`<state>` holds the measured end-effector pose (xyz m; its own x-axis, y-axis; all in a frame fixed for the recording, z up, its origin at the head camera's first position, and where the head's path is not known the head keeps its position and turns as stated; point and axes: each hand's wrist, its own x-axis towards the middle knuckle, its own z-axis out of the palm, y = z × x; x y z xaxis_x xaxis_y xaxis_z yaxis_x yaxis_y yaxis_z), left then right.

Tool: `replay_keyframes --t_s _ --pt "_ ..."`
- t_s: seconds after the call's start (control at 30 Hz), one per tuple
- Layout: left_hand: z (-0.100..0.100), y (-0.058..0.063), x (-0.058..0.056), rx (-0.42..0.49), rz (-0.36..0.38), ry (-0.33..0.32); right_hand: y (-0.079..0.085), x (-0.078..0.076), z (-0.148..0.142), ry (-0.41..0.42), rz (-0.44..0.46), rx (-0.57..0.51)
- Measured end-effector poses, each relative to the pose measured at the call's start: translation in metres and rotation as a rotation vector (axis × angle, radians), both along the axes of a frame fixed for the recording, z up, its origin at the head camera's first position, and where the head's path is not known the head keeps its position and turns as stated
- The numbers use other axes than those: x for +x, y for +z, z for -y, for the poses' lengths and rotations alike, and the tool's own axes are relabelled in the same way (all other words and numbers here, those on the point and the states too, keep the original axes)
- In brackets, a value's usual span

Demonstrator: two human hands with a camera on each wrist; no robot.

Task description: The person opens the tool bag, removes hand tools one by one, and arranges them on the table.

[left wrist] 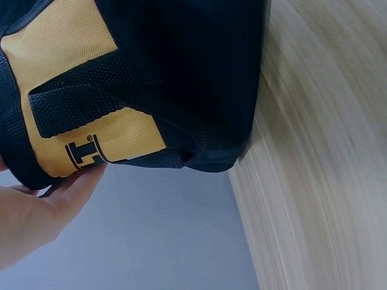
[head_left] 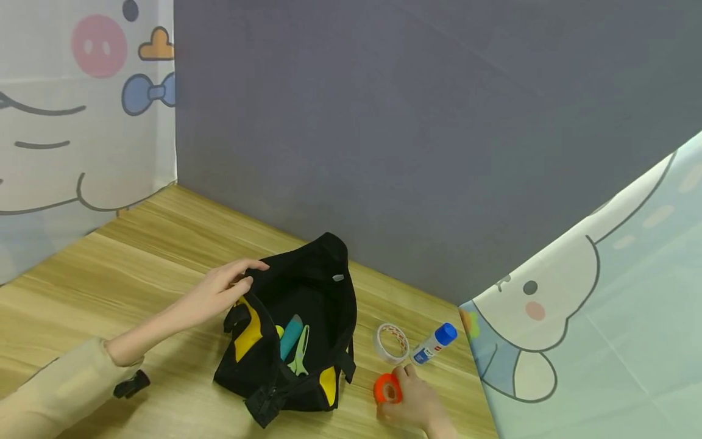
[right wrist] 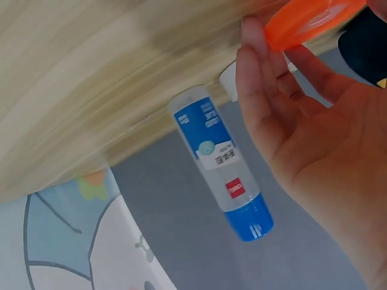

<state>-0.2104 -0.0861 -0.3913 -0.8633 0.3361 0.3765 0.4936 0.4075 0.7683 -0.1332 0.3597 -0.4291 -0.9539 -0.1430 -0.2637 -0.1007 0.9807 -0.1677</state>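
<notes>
A black and yellow tool bag (head_left: 247, 372) stands with its mouth spread, the pale green scissors (head_left: 301, 353), a teal object (head_left: 291, 338) and a bit of something yellow inside. My left hand (head_left: 225, 286) holds the bag's rim between thumb and fingers; the left wrist view shows the fingers at the edge of the yellow panel (left wrist: 130, 136). To the right of the bag, my right hand (head_left: 414, 399) grips an orange tape roll (head_left: 378, 389) between thumb and fingers. Beyond that hand stand a roll of white tape (head_left: 384, 353) and a glue stick (head_left: 425, 352) with a blue cap.
A black strap buckle (head_left: 131, 385) lies by the left sleeve (head_left: 77, 384) on the wooden table (head_left: 164, 244). A grey wall (head_left: 329, 122) rises behind the table, with cartoon-printed sheets (head_left: 603, 341) along both sides.
</notes>
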Motion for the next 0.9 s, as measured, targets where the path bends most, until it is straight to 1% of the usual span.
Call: replay_keyframes --t_s 0.17,0.5,0.73,0.9 --pt "0.001 0.0 0.001 0.003 0.008 0.005 -0.004 -0.001 0.009 0.004 -0.043 0.018" --pt "0.001 0.0 0.001 0.005 0.011 0.008 -0.006 -0.004 0.013 0.015 -0.035 -0.004" --pt "0.001 0.0 0.0 -0.003 0.003 0.01 -0.01 -0.006 0.012 0.032 -0.042 0.032" --pt "0.001 0.0 0.001 0.001 0.011 0.006 -0.011 -0.006 0.012 0.038 -0.045 0.045"
